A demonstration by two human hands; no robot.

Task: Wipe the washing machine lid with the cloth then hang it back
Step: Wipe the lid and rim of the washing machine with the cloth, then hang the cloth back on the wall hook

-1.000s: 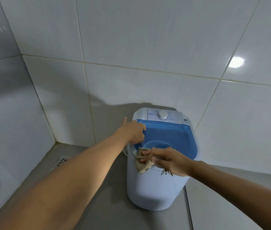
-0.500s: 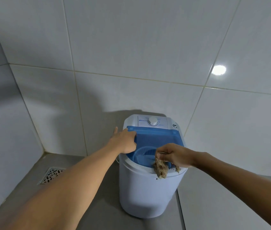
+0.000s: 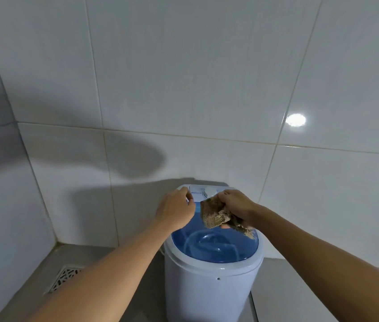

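A small white washing machine (image 3: 207,293) stands against the tiled wall, its translucent blue lid (image 3: 214,246) lying flat on top. My right hand (image 3: 237,206) grips a frayed brown cloth (image 3: 216,216) and holds it over the far part of the lid, near the white control dial (image 3: 210,191). My left hand (image 3: 175,209) rests at the machine's far left corner with its fingers curled on the edge beside the control panel. The lid's far edge is hidden behind the cloth and both hands.
White tiled walls (image 3: 183,89) meet in a corner on the left. A metal floor drain (image 3: 64,278) sits in the grey floor left of the machine. A raised grey ledge (image 3: 288,291) runs along the machine's right side.
The lid has gone from tilted up to lying flat. My right hand carried the cloth from the front rim to the far part of the lid. My left hand shifted toward the control panel.
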